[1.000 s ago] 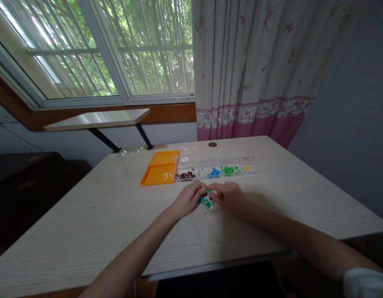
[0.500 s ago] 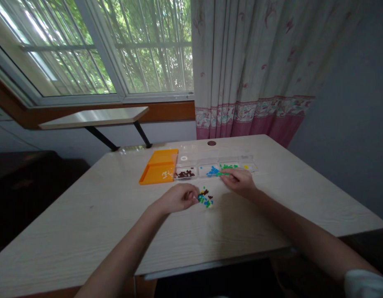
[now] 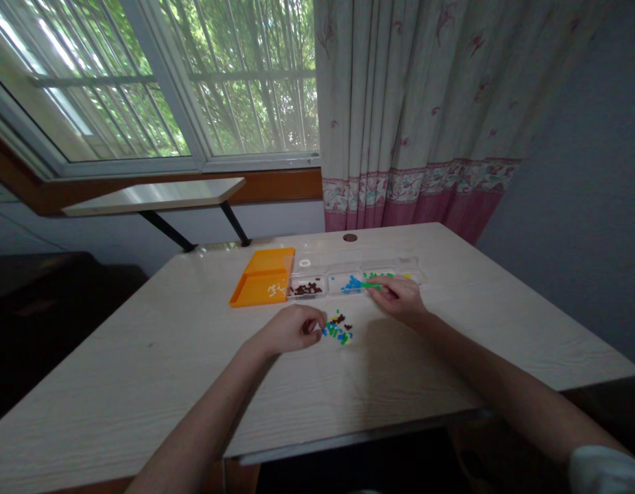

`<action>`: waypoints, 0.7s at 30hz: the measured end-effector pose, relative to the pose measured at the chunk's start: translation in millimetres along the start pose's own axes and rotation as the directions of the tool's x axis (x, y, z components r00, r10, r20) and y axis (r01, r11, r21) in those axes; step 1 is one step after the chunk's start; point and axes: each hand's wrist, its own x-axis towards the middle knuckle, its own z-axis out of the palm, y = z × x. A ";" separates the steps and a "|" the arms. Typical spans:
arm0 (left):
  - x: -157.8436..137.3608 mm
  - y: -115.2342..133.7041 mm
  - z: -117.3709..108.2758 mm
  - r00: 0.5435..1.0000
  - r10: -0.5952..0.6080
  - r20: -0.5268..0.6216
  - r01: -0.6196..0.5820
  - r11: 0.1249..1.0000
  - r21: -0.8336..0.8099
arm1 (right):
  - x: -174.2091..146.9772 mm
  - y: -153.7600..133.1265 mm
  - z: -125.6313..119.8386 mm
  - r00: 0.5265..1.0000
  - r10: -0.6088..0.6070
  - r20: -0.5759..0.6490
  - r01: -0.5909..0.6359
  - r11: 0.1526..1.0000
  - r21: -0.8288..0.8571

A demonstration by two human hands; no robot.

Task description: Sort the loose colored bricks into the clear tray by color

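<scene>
My left hand (image 3: 295, 329) rests at the left edge of a small mixed pile of tiny pieces (image 3: 340, 335) in green, blue, brown and yellow. Its fingers are curled, with thumb and forefinger slightly apart, and nothing shows between them. Over a clear compartment tray (image 3: 330, 293), my right hand (image 3: 398, 298) pinches a slim green piece (image 3: 371, 285); its exact kind is too small to make out. Beneath and beside those fingertips lie blue pieces (image 3: 352, 283). Further compartments hold brown pieces (image 3: 308, 288) and green pieces (image 3: 382, 276), the latter partly hidden by my right hand.
An open orange case (image 3: 245, 291) lies left of the tray, with pale pieces (image 3: 276, 289) near its right side. A raised shelf (image 3: 163, 192) stands at the table's back left. The wooden table's (image 3: 400, 391) front edge runs below my forearms.
My left hand has drawn slightly left from the mixed pile, uncovering a few blue pieces, and its fingertips have parted a little. My right hand stays over the tray, the green piece showing more clearly.
</scene>
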 end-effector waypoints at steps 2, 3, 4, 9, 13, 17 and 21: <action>0.2 -1.2 0.7 1.000 -0.003 -0.006 0.004 1.000 0.020 | -0.3 0.5 0.1 1.000 0.002 -0.005 -0.002 1.000 -0.005; 0.4 -1.7 1.0 1.000 -0.008 -0.011 0.008 0.999 0.031 | -0.4 0.9 0.1 1.000 0.005 0.000 -0.005 1.000 -0.005; 0.6 -2.0 1.3 1.000 -0.013 -0.017 0.014 0.999 0.042 | -0.4 1.5 0.0 1.000 0.012 0.015 -0.011 1.000 -0.005; 1.2 -3.1 1.2 0.997 -0.063 -0.048 0.068 0.994 0.089 | 1.6 11.1 -2.7 0.967 0.199 0.161 -0.186 0.978 -0.095; 0.9 -2.6 0.5 0.995 -0.085 -0.048 0.090 0.989 0.118 | 3.0 25.7 -5.1 0.857 0.443 0.265 -0.383 0.889 -0.249; 0.8 -1.3 -0.2 0.996 -0.082 -0.040 0.086 0.987 0.133 | 3.6 37.6 -6.6 0.762 0.572 0.305 -0.439 0.801 -0.407; 1.1 -1.2 -0.4 0.995 -0.083 -0.056 0.089 0.988 0.123 | 5.6 40.2 -10.2 0.769 0.574 0.281 -0.425 0.787 -0.447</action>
